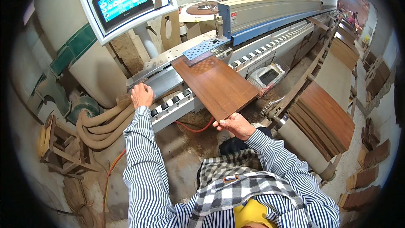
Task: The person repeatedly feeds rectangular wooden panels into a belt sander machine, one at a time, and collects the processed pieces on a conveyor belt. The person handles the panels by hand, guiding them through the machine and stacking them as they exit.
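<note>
A flat brown wooden panel lies slanting across the infeed end of a long machine. Its far corner reaches under a blue perforated guard plate. My right hand pinches the panel's near corner, thumb on top. Toward the left, my left hand rests at the end of a grey metal guide with its fingers curled down; whatever is under the fingertips is hidden. Between the hands runs a white rail with black rollers.
A control panel with a lit screen stands at the upper left. Stacked boards lie on a roller conveyor at the right. A wire basket hangs beside the machine. Thick hoses and a wooden stool are at the left.
</note>
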A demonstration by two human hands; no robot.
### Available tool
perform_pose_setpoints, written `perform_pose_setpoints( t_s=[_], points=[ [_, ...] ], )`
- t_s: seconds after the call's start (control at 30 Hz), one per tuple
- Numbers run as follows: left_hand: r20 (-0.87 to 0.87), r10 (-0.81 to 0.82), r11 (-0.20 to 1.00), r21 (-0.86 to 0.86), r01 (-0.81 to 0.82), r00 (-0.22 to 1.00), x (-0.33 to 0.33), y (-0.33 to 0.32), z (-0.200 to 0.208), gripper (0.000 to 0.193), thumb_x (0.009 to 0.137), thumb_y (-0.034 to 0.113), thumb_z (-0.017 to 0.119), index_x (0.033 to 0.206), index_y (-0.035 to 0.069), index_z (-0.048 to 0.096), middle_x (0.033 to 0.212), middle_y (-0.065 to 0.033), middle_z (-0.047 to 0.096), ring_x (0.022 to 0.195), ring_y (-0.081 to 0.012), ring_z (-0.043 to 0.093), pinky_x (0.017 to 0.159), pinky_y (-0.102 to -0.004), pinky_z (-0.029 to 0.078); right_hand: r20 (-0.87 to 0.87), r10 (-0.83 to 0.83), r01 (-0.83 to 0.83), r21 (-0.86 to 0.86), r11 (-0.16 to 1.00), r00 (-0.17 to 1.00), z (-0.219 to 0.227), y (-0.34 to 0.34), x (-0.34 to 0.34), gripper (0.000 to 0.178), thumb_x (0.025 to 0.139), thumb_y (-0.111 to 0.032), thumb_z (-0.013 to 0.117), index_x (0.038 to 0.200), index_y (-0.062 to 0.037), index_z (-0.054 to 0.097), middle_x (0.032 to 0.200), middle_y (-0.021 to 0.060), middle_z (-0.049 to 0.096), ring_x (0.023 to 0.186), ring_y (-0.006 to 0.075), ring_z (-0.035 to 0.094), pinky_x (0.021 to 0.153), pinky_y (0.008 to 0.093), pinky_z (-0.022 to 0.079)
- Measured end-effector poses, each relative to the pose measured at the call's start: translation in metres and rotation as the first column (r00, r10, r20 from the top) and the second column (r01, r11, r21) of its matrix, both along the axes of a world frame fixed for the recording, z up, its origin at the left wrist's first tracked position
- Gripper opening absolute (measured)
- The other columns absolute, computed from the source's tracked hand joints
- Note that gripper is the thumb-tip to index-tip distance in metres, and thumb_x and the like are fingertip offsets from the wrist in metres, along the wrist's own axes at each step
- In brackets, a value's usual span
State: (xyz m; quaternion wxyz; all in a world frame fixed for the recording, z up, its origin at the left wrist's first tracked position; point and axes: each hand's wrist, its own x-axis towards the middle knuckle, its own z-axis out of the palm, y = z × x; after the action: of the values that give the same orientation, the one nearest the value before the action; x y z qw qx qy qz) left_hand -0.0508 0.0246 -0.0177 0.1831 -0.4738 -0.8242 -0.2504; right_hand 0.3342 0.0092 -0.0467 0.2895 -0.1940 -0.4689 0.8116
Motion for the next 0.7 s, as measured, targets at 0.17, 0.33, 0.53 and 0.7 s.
perform_pose_setpoints(
  t_s=[0.17,0.33,0.53,0.7],
  points=[
    [0.031,0.072,0.997,0.010,-0.072,0.997,0.004,0.007,-0.002,0.024,0.082,0.030,0.048,0.084,0.007,0.055,0.093,-0.0118,0.053,0.092,-0.0291,0.049,0.081,-0.0421,0.039,-0.001,-0.160,0.160,0.061,0.985,0.987,-0.016,-0.008,-0.007,0.028,0.086,-0.018,0.057,0.106,0.0012,0.054,0.092,0.0088,0.060,0.084,0.0168,0.060,0.072,0.0280,0.049],
    [0.043,0.170,0.985,0.007,-0.170,0.985,0.005,0.009,0.000,0.023,0.082,0.027,0.047,0.088,0.006,0.057,0.097,-0.0134,0.055,0.096,-0.0298,0.050,0.081,-0.0429,0.041,0.046,-0.351,0.347,0.075,0.935,0.935,-0.024,0.003,0.004,0.022,0.086,-0.021,0.057,0.089,0.0013,0.054,0.080,0.0097,0.060,0.072,0.0161,0.060,0.065,0.0275,0.049],
    [0.035,0.166,0.986,-0.015,-0.166,0.985,0.005,0.009,0.000,0.025,0.083,0.030,0.046,0.089,0.008,0.055,0.098,-0.0123,0.054,0.096,-0.0306,0.050,0.082,-0.0436,0.039,0.051,-0.512,0.507,0.085,0.858,0.857,-0.026,0.020,0.023,0.026,0.086,-0.027,0.056,0.082,-0.0008,0.056,0.071,0.0077,0.060,0.064,0.0129,0.058,0.060,0.0239,0.047],
    [-0.037,0.178,0.984,0.017,-0.178,0.983,0.012,0.009,0.000,0.022,0.083,0.028,0.048,0.086,0.008,0.056,0.094,-0.0117,0.055,0.092,-0.0302,0.052,0.078,-0.0437,0.041,0.093,-0.611,0.614,-0.006,0.789,0.786,-0.027,0.045,0.050,0.035,0.085,-0.038,0.056,0.076,-0.0040,0.054,0.062,0.0026,0.056,0.056,0.0093,0.051,0.054,0.0216,0.041]
  ],
)
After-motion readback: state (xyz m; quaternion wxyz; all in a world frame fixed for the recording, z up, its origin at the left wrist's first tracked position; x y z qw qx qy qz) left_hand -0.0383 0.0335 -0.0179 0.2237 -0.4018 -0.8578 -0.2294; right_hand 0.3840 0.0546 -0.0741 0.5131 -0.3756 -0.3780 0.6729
